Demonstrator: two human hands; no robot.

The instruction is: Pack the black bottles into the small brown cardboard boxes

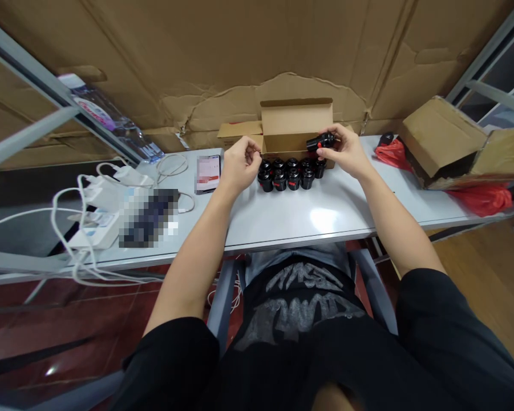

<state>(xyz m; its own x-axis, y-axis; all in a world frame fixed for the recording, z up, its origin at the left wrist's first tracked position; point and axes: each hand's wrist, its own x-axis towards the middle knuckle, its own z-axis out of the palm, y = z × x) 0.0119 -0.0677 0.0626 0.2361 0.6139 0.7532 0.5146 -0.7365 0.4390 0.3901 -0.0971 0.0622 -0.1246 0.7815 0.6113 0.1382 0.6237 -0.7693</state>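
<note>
At the left end of the bench (278, 220), bottle (97, 114) with pinkish script label, can't read it for sure; phone (208, 173) next, screen blurred; left hand (241, 164) by the box's left edge, fingers curled in, can't tell if pinching anything; black parts (293, 180) stand in two rough rows in front of the opened box (297, 119), look lined up, red marks too small to read, box interior hidden so remaining count unknown; right hand (342, 151) fingers grip one extra part (319, 142) sideways above the rows' right end, not set down yet; carton (442, 134) far right, no legible print
</note>
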